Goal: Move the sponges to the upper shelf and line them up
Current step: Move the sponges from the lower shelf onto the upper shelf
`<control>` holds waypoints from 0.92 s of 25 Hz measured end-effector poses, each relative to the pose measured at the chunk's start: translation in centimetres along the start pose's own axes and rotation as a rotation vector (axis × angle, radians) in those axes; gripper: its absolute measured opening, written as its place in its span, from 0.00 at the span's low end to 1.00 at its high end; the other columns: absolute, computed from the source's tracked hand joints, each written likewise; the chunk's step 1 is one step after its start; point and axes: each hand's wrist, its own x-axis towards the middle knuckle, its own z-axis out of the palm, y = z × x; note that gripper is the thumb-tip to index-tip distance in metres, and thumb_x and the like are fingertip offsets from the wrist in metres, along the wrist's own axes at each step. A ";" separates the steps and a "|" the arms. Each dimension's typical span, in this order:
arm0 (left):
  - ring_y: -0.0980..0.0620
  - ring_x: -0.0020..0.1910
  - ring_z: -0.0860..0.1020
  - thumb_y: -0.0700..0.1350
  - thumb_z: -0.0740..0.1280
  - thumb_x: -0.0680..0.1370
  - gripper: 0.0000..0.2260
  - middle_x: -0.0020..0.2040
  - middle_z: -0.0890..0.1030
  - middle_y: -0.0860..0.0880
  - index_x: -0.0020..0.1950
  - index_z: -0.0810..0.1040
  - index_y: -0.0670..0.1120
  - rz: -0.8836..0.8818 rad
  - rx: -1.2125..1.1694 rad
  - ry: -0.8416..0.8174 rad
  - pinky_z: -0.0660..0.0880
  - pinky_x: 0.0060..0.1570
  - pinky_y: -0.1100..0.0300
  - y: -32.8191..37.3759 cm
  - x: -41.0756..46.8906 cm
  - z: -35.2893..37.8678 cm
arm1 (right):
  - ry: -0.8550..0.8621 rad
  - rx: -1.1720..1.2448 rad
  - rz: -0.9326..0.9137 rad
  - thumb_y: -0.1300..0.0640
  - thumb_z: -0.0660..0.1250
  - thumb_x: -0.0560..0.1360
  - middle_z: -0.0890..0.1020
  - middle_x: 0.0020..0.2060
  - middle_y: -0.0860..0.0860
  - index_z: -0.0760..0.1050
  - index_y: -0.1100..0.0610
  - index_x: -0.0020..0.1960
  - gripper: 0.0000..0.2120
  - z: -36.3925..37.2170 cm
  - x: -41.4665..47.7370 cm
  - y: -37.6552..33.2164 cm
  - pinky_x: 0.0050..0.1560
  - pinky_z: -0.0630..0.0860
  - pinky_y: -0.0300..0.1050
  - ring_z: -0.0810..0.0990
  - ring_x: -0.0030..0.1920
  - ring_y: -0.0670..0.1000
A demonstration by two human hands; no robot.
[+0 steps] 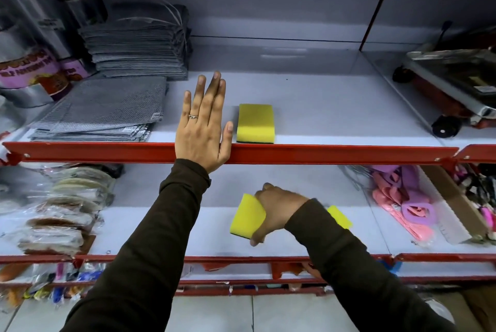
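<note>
Grey mesh mats [107, 108] lie stacked left, foil rolls [32, 73] behind them, pink and purple plastic items [402, 200] lower right.

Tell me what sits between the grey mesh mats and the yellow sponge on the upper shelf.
Only the left hand, lying flat and open, between the mats and the sponge, in the head view.

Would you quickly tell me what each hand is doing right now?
Left hand: open, flat on the upper shelf edge.
Right hand: closed on a yellow sponge.

1. This is a shop: long white display shelves [335, 106] with red front rails [322, 153].
2. Stacked grey mesh mats [107, 111] carry price stickers.
3. Bagged goods [61, 210] crowd the lower shelf's left end.
</note>
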 end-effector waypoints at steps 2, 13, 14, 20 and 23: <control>0.50 0.84 0.42 0.54 0.48 0.83 0.31 0.84 0.55 0.44 0.84 0.48 0.43 -0.001 0.006 -0.007 0.38 0.84 0.52 0.0 0.0 -0.2 | 0.089 0.051 -0.033 0.34 0.78 0.57 0.72 0.53 0.53 0.74 0.55 0.57 0.38 -3.3 -4.0 -0.8 0.52 0.79 0.51 0.76 0.51 0.54; 0.50 0.84 0.43 0.53 0.49 0.83 0.31 0.85 0.52 0.46 0.84 0.51 0.42 -0.006 0.018 -0.017 0.38 0.84 0.52 0.1 0.1 -0.7 | 0.515 0.105 0.223 0.54 0.76 0.64 0.64 0.70 0.58 0.58 0.60 0.76 0.46 -14.9 -5.5 6.8 0.66 0.71 0.49 0.62 0.74 0.61; 0.49 0.84 0.43 0.53 0.50 0.83 0.31 0.85 0.52 0.47 0.84 0.51 0.42 -0.003 0.018 -0.015 0.38 0.84 0.52 0.1 0.1 -0.7 | 0.484 0.114 0.211 0.56 0.76 0.65 0.64 0.71 0.59 0.61 0.60 0.75 0.43 -15.0 -4.4 7.2 0.65 0.71 0.47 0.64 0.74 0.61; 0.42 0.84 0.53 0.53 0.49 0.83 0.30 0.84 0.57 0.44 0.84 0.53 0.42 0.000 0.004 -0.016 0.39 0.84 0.51 0.2 0.2 -0.9 | 0.613 0.281 -0.037 0.57 0.78 0.67 0.66 0.76 0.52 0.67 0.52 0.75 0.39 -13.9 -4.9 7.5 0.71 0.63 0.40 0.65 0.76 0.51; 0.43 0.84 0.53 0.52 0.50 0.83 0.30 0.84 0.56 0.44 0.84 0.53 0.42 -0.011 0.007 -0.025 0.39 0.84 0.52 0.4 0.2 -0.8 | 0.610 0.699 -0.289 0.60 0.79 0.66 0.81 0.63 0.49 0.79 0.51 0.63 0.26 -10.9 -7.3 6.5 0.58 0.78 0.43 0.81 0.61 0.51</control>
